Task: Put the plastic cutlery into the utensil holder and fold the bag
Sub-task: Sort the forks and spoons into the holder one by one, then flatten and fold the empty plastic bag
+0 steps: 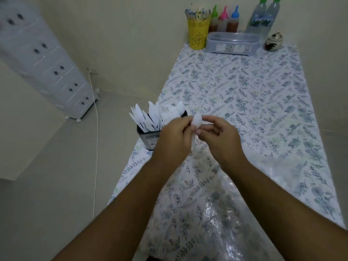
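Spoon: one white plastic spoon (196, 122) held bowl up, handle pointing down, between both hands above the bench's left edge, just right of the holder.
Left hand (174, 136): fingers curled, pinching the spoon near the bowl and handle.
Right hand (216, 131): fingertips pinch the bowl's other side; it carries nothing else.
Utensil holder (148, 137): dark, upright, at the left edge of the bench, already crowded with white knives, forks and spoons.
Doing it well: probably let one hand take over, turn the handle down, aim for a gap at the holder's right side, and lower it without knocking its neighbours.
Bag (222, 213): clear plastic, lying crumpled at the near edge, not yet folded.
Bench (263, 102): covered in floral cloth.
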A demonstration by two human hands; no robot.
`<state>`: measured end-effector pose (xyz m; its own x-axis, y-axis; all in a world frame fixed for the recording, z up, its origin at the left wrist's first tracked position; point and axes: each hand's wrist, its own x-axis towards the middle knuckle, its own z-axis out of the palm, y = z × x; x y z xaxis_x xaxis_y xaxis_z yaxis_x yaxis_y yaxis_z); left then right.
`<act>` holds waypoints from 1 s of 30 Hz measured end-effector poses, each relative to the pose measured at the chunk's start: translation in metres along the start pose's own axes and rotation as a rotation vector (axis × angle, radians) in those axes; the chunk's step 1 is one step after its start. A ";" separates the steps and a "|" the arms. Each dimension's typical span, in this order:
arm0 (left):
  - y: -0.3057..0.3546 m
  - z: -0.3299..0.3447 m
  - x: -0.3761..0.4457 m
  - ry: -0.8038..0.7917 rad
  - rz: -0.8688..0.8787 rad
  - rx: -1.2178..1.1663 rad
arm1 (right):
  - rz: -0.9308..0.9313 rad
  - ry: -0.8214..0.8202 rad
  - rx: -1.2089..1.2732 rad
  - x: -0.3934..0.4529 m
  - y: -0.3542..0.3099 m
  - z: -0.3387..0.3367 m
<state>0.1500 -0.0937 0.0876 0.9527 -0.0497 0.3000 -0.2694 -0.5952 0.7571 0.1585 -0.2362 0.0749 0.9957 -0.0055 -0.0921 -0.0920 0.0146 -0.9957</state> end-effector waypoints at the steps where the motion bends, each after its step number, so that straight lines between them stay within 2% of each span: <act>1: 0.000 -0.008 0.017 0.036 0.036 0.026 | -0.052 0.010 -0.002 0.014 -0.012 0.006; 5: -0.008 -0.024 0.065 0.097 0.057 0.014 | -0.163 0.052 -0.035 0.055 -0.038 0.022; 10: -0.027 -0.017 0.071 0.091 -0.004 -0.011 | -0.150 0.073 -0.112 0.071 -0.022 0.031; 13: -0.037 -0.009 0.065 0.022 -0.114 0.096 | -0.079 0.068 -0.209 0.070 -0.002 0.031; 16: -0.037 -0.001 0.063 -0.062 -0.194 0.240 | -0.054 0.057 -0.438 0.067 0.015 0.031; 20: -0.027 0.001 0.057 -0.017 -0.158 0.305 | -0.049 0.073 -0.538 0.065 0.018 0.023; 23: -0.018 0.010 0.037 0.016 -0.086 0.228 | -0.033 0.106 -0.547 0.046 0.015 0.001; 26: -0.018 0.046 -0.011 -0.166 -0.040 0.139 | -0.005 0.127 -0.626 -0.004 0.037 -0.041; 28: -0.026 0.080 -0.052 -0.400 -0.019 0.127 | -0.022 0.228 -0.790 -0.052 0.066 -0.076; 30: -0.037 0.109 -0.095 -0.647 0.038 0.190 | 0.039 0.356 -0.969 -0.107 0.099 -0.108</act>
<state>0.0845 -0.1543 -0.0322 0.8514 -0.5085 -0.1288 -0.3309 -0.7111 0.6203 0.0422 -0.3421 -0.0154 0.9466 -0.3208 0.0334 -0.2478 -0.7895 -0.5615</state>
